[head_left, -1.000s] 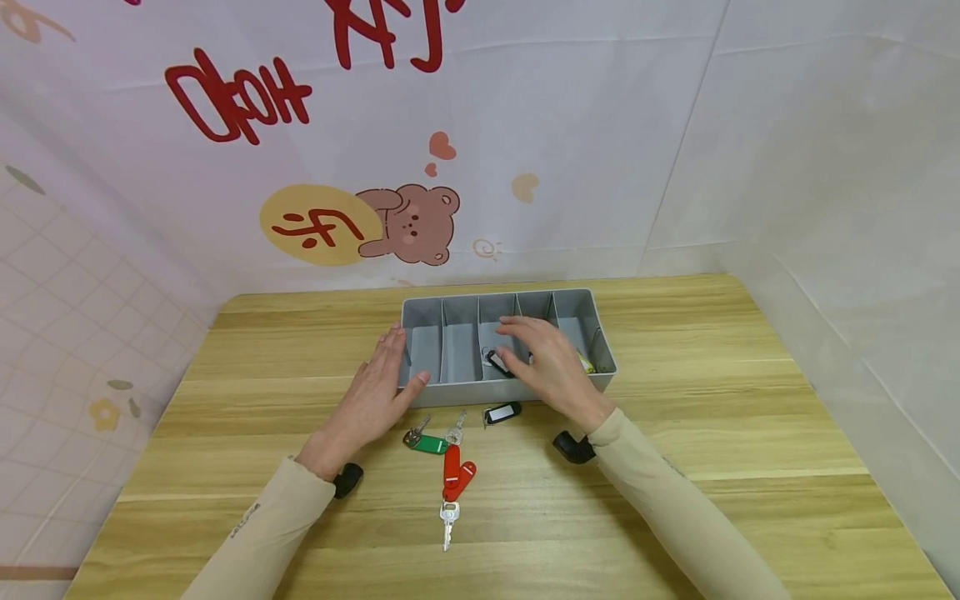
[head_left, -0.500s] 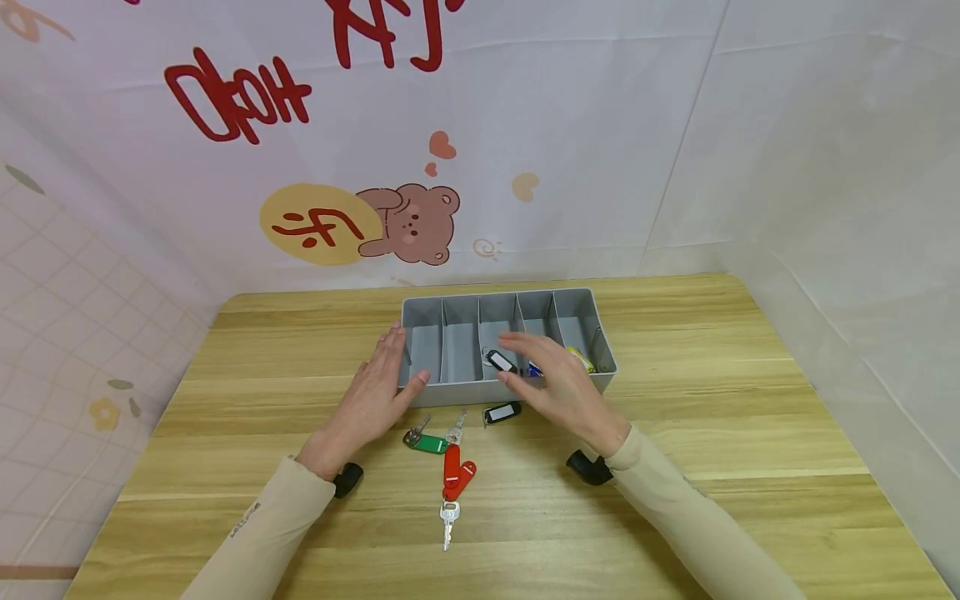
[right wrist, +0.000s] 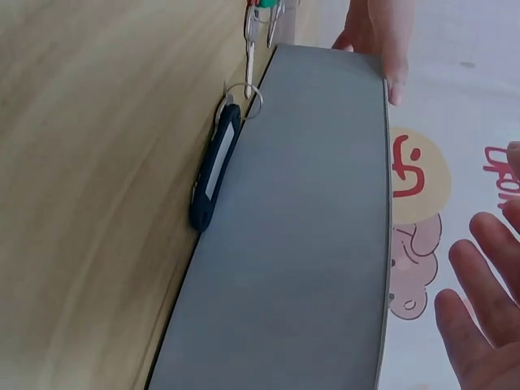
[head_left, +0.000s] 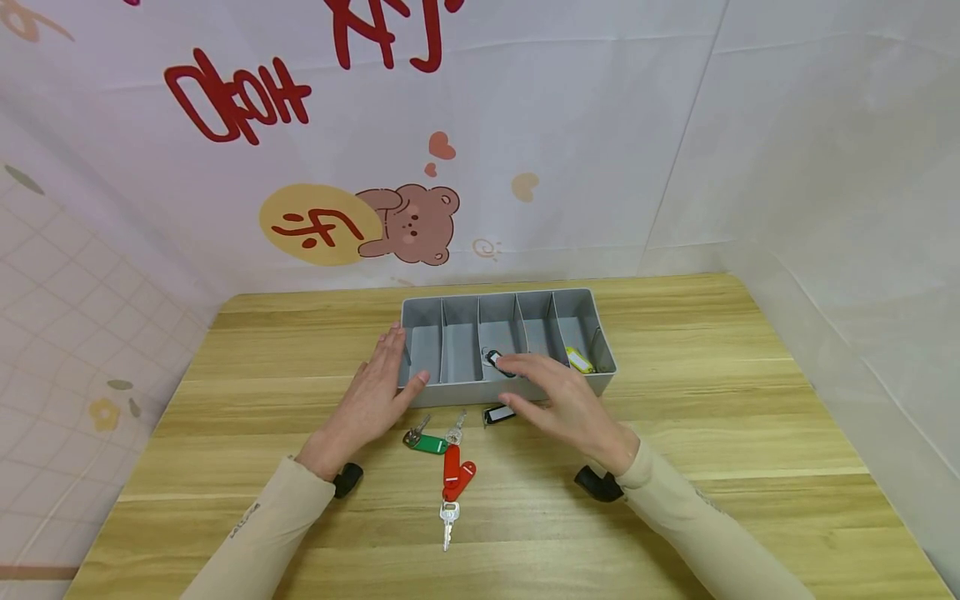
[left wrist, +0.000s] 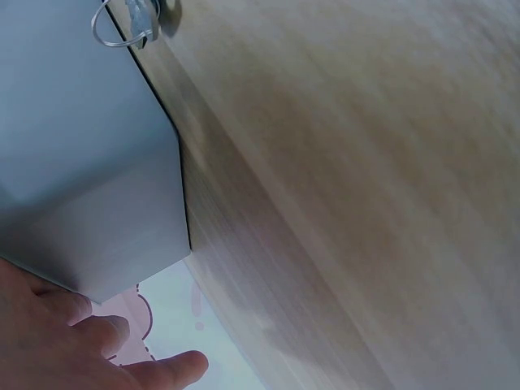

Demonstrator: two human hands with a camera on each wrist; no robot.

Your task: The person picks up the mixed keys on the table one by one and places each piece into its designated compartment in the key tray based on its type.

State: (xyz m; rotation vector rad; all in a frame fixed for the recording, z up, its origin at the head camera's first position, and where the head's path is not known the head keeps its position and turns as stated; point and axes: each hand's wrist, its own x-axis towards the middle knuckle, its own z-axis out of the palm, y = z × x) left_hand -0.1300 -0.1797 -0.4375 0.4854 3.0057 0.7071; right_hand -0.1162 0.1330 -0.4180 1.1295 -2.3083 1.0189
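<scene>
I watch from far away, and the nearest thing to my right hand (head_left: 566,408) is a black key tag (head_left: 497,415) with a white label, lying on the wooden table (head_left: 300,342) against the front wall of the gray divided tray (head_left: 450,397). In the head view the thumb covers the right end of this tag; the right wrist view shows the whole tag, with its ring, apart from the fingers. These fingers are rather straight, with a wide space between thumb and index, and they hold nothing. The index fingertip hides part of a second black tag (head_left: 492,358), which lies in the middle compartment (if it touches, I cannot tell). My left hand (head_left: 367,396) rests along the left end of the tray, fingers extended, thumb near the front edge.

Compared with half a second ago, the right hand has come lower, toward the person. The tag on the table was then fully seen from the head. The yellow tag (head_left: 580,360) in the rightmost compartment now shows more completely, while a blue item in the next compartment is hidden behind the hand. The left hand, the green tag (head_left: 430,445) and the red tags (head_left: 452,467) have not moved.
</scene>
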